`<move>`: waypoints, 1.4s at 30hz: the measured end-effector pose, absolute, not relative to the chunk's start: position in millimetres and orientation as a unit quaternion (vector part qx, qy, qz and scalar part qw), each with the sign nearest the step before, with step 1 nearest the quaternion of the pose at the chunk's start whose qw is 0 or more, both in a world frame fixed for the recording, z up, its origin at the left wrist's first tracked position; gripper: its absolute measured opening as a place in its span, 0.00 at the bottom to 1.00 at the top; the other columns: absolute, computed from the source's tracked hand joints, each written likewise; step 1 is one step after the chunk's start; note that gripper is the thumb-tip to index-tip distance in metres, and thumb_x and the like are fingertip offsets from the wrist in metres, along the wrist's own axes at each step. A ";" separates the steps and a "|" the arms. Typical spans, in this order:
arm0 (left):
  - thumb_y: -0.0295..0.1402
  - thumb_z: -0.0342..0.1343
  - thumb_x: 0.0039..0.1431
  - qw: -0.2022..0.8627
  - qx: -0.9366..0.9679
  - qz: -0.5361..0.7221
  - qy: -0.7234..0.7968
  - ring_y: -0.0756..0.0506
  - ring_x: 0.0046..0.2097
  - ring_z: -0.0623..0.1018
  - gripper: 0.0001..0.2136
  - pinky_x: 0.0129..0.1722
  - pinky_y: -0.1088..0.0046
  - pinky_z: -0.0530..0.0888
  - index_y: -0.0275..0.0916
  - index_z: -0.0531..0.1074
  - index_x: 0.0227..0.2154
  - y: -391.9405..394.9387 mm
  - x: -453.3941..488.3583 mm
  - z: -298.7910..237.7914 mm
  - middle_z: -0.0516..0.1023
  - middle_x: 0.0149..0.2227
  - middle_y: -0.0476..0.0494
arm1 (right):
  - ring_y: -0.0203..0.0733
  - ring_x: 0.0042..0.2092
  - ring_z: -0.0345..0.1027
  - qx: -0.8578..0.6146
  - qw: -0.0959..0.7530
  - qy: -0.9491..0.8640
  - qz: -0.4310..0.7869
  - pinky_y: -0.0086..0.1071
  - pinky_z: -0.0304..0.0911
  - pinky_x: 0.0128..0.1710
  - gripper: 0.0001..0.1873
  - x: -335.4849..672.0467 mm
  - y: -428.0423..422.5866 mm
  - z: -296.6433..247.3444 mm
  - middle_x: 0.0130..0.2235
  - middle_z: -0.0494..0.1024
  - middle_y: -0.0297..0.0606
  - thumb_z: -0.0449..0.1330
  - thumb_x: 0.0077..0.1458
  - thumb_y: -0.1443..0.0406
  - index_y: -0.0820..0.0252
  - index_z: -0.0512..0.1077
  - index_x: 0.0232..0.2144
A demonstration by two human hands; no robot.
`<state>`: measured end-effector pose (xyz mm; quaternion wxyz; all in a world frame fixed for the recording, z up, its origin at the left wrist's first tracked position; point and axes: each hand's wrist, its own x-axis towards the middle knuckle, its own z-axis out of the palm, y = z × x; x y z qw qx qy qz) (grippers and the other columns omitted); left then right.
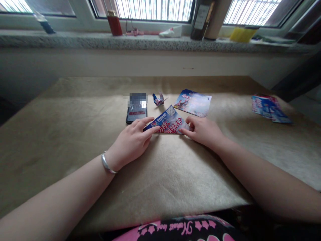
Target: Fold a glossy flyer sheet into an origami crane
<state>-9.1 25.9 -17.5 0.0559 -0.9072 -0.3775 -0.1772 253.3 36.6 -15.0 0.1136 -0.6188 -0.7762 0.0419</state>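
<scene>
Across the top of the frame, windows [250, 13] are set in pale frames [82, 15], with vertical bars [155, 10] brightly backlit behind the glass. Below, a speckled stone sill [82, 42] is met by a plain wall [125, 63] (marked by a thin reddish streak [188, 68], right of centre). The middle is occupied by a tan table [62, 127], softly lit.

Windows [155, 10]: glaring white, main light, coming from ahead
Wall [120, 62]: grey, dim
Table [75, 140]: dull sheen, soft shadows beneath left hand [131, 139] and right hand [207, 131]
Folded paper [169, 124]: large print clear, small print soft
Paper stack [197, 103]: pale glare
Phone [136, 113]: upper screen pixelated
Frame edges: stretched, blurred
</scene>
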 end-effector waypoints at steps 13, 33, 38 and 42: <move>0.33 0.43 0.64 0.023 -0.936 -0.103 -0.336 0.40 0.58 0.68 0.20 0.58 0.59 0.68 0.30 0.66 0.55 24.9 -5.1 -19.0 0.68 0.57 0.34 | 0.42 0.31 0.70 -0.625 0.103 -0.772 0.056 0.30 0.52 0.24 0.16 253.1 35.9 -15.2 0.33 0.78 0.37 0.58 0.51 0.51 0.55 0.69 0.35; 0.38 0.41 0.64 0.147 -0.831 -0.034 -0.536 0.39 0.38 0.77 0.20 0.30 0.64 0.70 0.36 0.77 0.29 7.7 -4.1 4.7 0.79 0.36 0.41 | 0.38 0.30 0.67 -0.595 0.129 -0.772 0.184 0.30 0.56 0.27 0.11 267.6 43.9 -17.5 0.30 0.76 0.34 0.59 0.51 0.58 0.56 0.70 0.36; 0.39 0.42 0.64 0.139 -0.830 -0.030 -0.539 0.41 0.38 0.77 0.18 0.31 0.66 0.69 0.37 0.75 0.29 13.1 -9.5 5.1 0.77 0.35 0.42 | 0.37 0.29 0.67 -0.587 0.130 -0.772 0.206 0.29 0.55 0.27 0.10 269.6 45.3 -18.2 0.30 0.76 0.34 0.59 0.52 0.59 0.56 0.70 0.36; 0.41 0.47 0.62 0.129 -0.844 -0.041 -0.519 0.41 0.39 0.75 0.15 0.33 0.67 0.71 0.37 0.72 0.30 19.6 -14.7 2.6 0.75 0.35 0.42 | 0.37 0.29 0.66 -0.583 0.132 -0.773 0.212 0.29 0.55 0.26 0.10 270.4 45.5 -17.3 0.30 0.76 0.34 0.59 0.52 0.59 0.57 0.71 0.37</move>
